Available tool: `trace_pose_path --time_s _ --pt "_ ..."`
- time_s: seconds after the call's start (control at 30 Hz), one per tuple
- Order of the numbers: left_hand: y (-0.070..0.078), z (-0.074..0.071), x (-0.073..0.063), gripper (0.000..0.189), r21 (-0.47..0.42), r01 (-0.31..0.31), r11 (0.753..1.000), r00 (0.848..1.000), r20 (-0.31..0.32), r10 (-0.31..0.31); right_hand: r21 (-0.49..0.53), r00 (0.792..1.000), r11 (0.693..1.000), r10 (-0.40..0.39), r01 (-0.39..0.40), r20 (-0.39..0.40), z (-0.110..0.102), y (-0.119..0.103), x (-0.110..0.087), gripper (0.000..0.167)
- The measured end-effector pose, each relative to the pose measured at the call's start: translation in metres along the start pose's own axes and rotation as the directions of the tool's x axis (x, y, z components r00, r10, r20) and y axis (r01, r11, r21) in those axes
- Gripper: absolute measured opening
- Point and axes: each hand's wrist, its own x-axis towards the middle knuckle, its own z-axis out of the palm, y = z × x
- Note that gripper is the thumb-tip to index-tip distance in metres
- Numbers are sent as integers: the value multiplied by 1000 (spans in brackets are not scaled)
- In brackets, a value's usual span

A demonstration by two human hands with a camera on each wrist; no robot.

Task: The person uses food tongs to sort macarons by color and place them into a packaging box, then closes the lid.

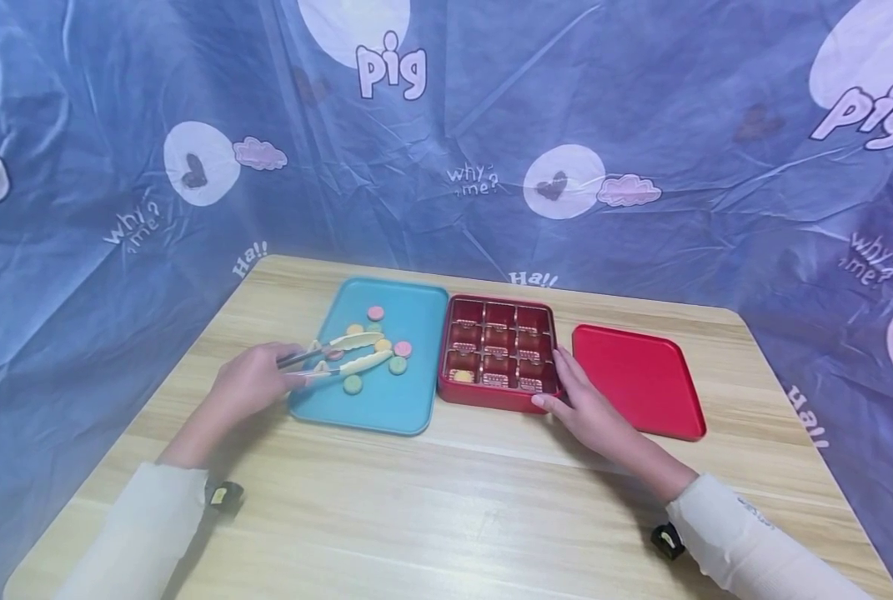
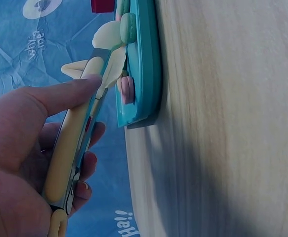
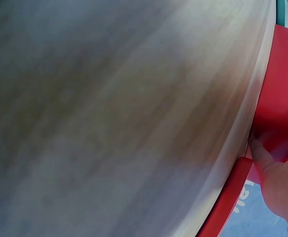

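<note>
My left hand (image 1: 254, 379) grips cream-tipped tongs (image 2: 67, 148), thumb along one arm and fingers around the other. The tongs reach over a blue tray (image 1: 386, 412); their tips stand either side of a yellow macaron (image 1: 383, 344), contact unclear. Pink macarons (image 1: 374, 313) and green macarons (image 1: 352, 384) lie around them. Beside the tray sits a red box (image 1: 491, 397) with a divided insert. One yellow macaron (image 1: 463, 377) is in its front-left compartment. My right hand (image 1: 584, 408) holds the box's front-right corner, thumb on the front wall, fingers along the right side.
A red lid (image 1: 641, 383) lies right of the box, close to my right hand. Everything rests on a light wooden table (image 1: 416, 517). Blue printed cloth (image 1: 446, 125) hangs behind and at both sides.
</note>
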Motion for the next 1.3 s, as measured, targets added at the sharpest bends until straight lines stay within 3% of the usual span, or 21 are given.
trace_pose_path --time_s 0.5,0.8,1.03,1.3 --pt "-3 1 -2 67 -20 1 1000 1000 -21 -2 -16 1000 1000 5 -5 4 0 -2 0 103" --pt "1 -3 -5 67 -91 -2 996 999 -39 -2 -23 1000 1000 10 -10 7 0 -3 0 104" --pt "11 -2 -1 73 -150 -24 988 998 -57 16 -24 1000 1000 2 -2 6 -1 -3 0 103" --pt "29 0 8 74 -200 -35 979 999 -37 28 -22 1000 1000 1 -1 6 -2 -4 0 103"
